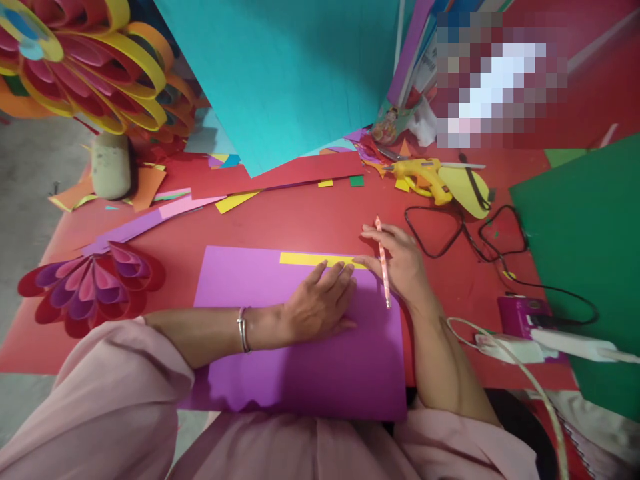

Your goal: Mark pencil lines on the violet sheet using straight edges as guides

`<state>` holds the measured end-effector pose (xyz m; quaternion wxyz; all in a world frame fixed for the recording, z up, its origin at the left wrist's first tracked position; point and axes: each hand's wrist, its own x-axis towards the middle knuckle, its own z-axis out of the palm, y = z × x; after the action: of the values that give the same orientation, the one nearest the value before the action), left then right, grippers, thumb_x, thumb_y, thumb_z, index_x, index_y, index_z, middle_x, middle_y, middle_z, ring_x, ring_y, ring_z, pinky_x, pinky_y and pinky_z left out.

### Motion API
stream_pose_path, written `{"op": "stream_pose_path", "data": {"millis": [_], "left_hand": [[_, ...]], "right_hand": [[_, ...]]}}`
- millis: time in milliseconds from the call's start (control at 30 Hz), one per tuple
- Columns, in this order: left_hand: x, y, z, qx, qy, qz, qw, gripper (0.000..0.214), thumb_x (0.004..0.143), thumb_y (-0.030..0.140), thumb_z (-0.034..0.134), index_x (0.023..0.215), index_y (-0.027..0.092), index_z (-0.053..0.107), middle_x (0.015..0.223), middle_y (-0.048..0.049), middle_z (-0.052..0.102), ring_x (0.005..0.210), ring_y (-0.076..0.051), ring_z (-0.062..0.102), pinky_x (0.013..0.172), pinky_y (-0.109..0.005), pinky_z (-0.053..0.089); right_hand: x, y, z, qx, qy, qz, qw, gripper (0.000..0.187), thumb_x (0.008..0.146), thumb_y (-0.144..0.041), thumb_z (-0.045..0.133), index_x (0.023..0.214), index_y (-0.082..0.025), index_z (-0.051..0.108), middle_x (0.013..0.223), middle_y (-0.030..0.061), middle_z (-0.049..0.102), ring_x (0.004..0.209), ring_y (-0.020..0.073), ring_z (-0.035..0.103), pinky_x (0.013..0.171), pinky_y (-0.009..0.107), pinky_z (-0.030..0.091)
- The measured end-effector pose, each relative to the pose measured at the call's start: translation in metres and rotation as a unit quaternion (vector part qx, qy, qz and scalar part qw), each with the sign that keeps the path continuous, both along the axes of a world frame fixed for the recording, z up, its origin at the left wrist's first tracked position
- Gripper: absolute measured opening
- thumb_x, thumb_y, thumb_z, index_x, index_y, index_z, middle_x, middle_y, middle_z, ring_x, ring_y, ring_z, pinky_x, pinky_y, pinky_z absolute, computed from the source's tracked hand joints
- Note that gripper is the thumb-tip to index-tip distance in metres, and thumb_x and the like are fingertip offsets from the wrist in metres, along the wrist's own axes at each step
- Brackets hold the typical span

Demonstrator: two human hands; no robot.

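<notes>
A purple paper sheet (300, 360) lies on the red surface in front of me. A narrow yellow paper strip (305, 259) rests along its far edge. My left hand (317, 303) lies flat on the purple sheet, fingers stretched out and touching the strip's near edge. My right hand (397, 263) sits at the strip's right end, fingers closed round a pink pencil (383, 263) that points back towards me.
A yellow glue gun (423, 177) with a black cord (480, 247) lies to the right, beside a green sheet (585, 253). A large teal sheet (295, 73) leans at the back. Paper flowers (93, 287) and paper scraps lie left. A pink device (525, 313) and a white cable (530, 380) lie near right.
</notes>
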<state>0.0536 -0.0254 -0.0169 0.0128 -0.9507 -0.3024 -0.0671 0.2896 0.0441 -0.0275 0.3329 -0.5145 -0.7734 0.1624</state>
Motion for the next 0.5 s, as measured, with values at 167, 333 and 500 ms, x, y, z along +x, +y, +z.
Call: {"op": "stream_pose_path", "data": {"millis": [167, 333, 500], "left_hand": [[0.0001, 0.0007, 0.0012, 0.001, -0.004, -0.002, 1.000, 0.078, 0.104, 0.069, 0.046, 0.147, 0.004, 0.057, 0.157, -0.0239, 0.054, 0.147, -0.039, 0.049, 0.122, -0.058, 0.039], [0.0002, 0.0011, 0.0025, 0.000, 0.001, -0.002, 1.000, 0.077, 0.105, 0.067, 0.045, 0.147, 0.004, 0.057, 0.158, -0.0237, 0.053, 0.147, -0.039, 0.049, 0.121, -0.058, 0.040], [0.0000, 0.0009, 0.0013, -0.020, 0.002, 0.002, 1.000, 0.076, 0.105, 0.067, 0.043, 0.149, 0.006, 0.056, 0.160, -0.0227, 0.051, 0.151, -0.038, 0.045, 0.124, -0.058, 0.037]], "right_hand": [[0.0004, 0.0004, -0.0004, 0.002, 0.002, 0.001, 1.000, 0.040, 0.089, -0.049, 0.083, 0.123, -0.031, 0.075, 0.131, 0.0092, 0.076, 0.126, 0.0325, 0.068, 0.108, 0.055, 0.055], [0.0002, 0.0006, -0.0022, 0.010, 0.001, -0.001, 1.000, 0.039, 0.090, -0.051, 0.081, 0.123, -0.031, 0.075, 0.130, 0.0091, 0.076, 0.126, 0.0323, 0.068, 0.107, 0.055, 0.055], [-0.0003, 0.0005, -0.0016, 0.005, 0.001, -0.002, 1.000, 0.038, 0.090, -0.048, 0.082, 0.123, -0.031, 0.076, 0.130, 0.0092, 0.076, 0.127, 0.0317, 0.068, 0.108, 0.055, 0.055]]}}
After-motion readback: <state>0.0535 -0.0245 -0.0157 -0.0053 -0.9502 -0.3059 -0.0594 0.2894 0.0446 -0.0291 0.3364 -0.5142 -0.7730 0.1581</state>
